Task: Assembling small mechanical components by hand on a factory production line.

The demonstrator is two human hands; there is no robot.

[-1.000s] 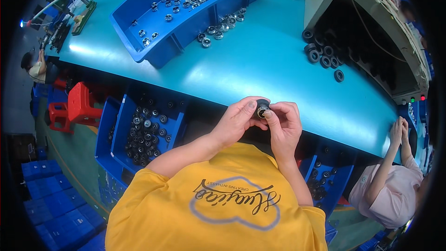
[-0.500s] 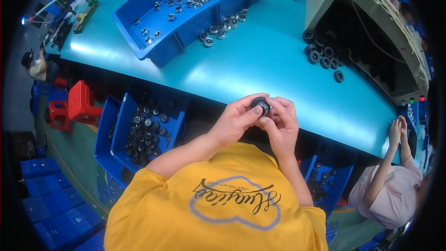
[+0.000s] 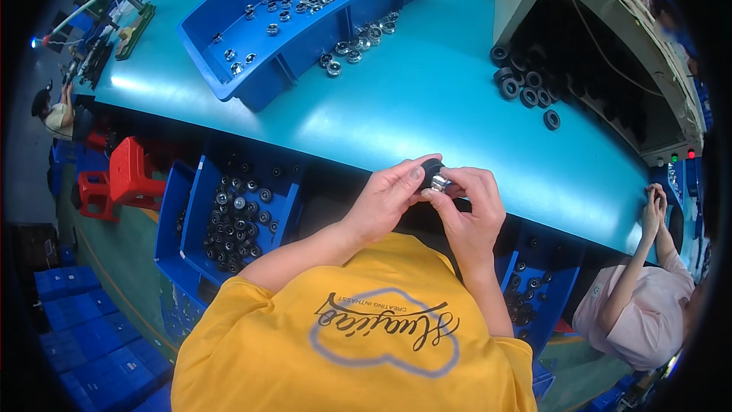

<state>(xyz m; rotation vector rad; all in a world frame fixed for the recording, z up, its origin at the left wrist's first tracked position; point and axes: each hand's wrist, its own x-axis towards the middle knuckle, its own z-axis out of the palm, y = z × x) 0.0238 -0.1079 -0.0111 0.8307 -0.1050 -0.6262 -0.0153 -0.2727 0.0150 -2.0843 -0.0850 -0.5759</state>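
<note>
My left hand point(image 3: 389, 197) and my right hand point(image 3: 471, 214) meet at the near edge of the teal table point(image 3: 427, 114), just in front of my chest. Between the fingertips of both hands sits a small round part point(image 3: 435, 175), black on one side with a shiny metal piece on the other. The left thumb and forefinger pinch the black ring side. The right fingers press the metal piece against it. Most of the part is hidden by my fingers.
A blue bin point(image 3: 297, 15) of small metal rings stands on the table's far left, with loose metal rings point(image 3: 354, 42) beside it. Black rings point(image 3: 522, 84) lie by a grey machine point(image 3: 610, 38). Blue bins of parts point(image 3: 236, 214) hang below. Another person point(image 3: 648, 290) sits at right.
Both hands stay together on the small part at the table edge, shifting only slightly; the fingers have turned a little around it.
</note>
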